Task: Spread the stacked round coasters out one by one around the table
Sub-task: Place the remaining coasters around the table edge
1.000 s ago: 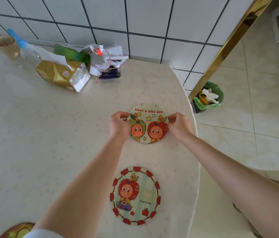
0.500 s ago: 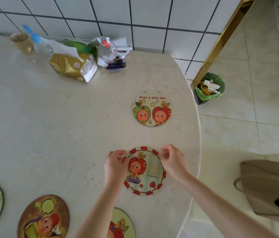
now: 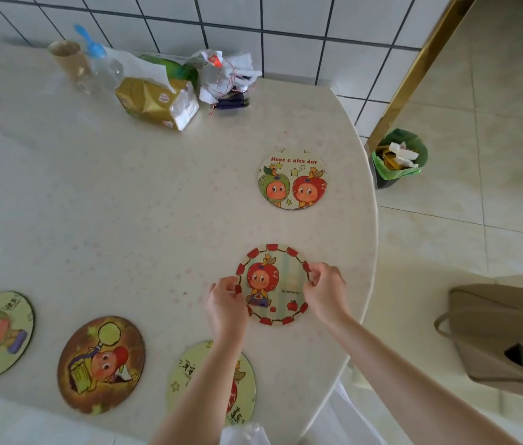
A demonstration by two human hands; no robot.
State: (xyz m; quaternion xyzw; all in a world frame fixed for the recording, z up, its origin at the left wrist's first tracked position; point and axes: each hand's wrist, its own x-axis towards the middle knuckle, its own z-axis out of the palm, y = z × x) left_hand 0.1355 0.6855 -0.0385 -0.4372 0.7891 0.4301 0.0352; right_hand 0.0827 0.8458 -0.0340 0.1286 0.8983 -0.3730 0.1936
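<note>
Both hands are on the red-bordered apple coaster (image 3: 274, 284) lying flat near the tabletop (image 3: 125, 220) right edge: left hand (image 3: 226, 303) pinches its left rim, right hand (image 3: 326, 292) pinches the right rim. The "Have a nice day" coaster (image 3: 292, 180) sits farther back along that edge.

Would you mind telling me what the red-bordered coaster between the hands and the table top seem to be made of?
The red-bordered coaster looks like thin, stiff printed board with a slightly glossy face: it lies flat and shows a fine dark edge; cork or coated card cannot be told apart. The table top looks like polished cream stone or a composite, speckled and softly reflecting.
</note>
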